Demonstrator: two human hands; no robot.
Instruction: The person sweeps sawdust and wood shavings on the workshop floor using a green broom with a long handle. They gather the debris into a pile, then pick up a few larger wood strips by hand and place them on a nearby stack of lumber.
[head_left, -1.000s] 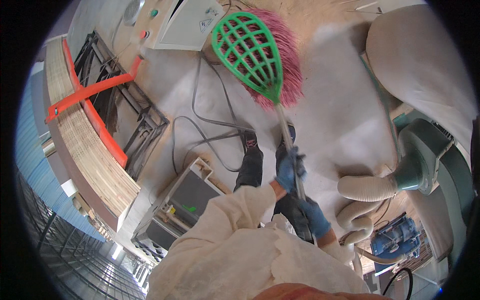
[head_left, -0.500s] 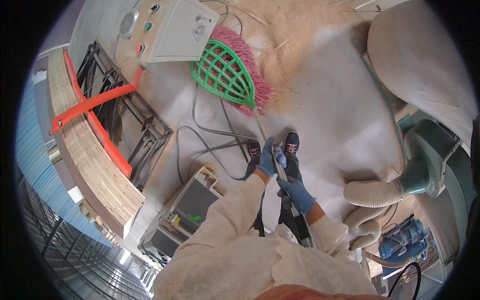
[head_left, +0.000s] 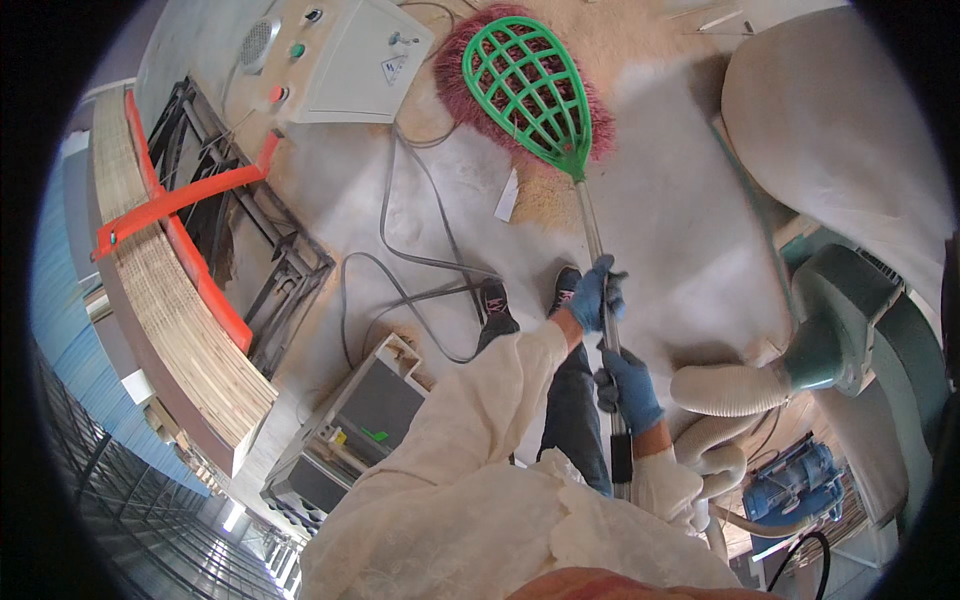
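Both gloved hands grip the metal pole of a broom point(head_left: 592, 222) with a green lattice head and dark pink bristles. Its head rests on the dusty floor ahead, over sawdust point(head_left: 548, 198). My left hand point(head_left: 597, 295), in a blue glove, is closed round the pole farther from my body. Lower down, close to my right leg, my right hand point(head_left: 630, 388) wraps the same pole above a black grip section point(head_left: 621, 458). A pale flat scrap point(head_left: 507, 196) lies on the floor beside the bristles.
A control box point(head_left: 365, 65) stands at the far left, with loose black cables point(head_left: 420, 262) trailing toward my feet. Stacked boards point(head_left: 185, 320) with orange bars sit left, by a dark metal frame point(head_left: 250, 215). A green blower point(head_left: 840, 320) with a pale hose point(head_left: 725, 390) is right.
The broom head has swung right, away from the control box, and both hands have moved right with the pole. The pale scrap now shows on the floor.
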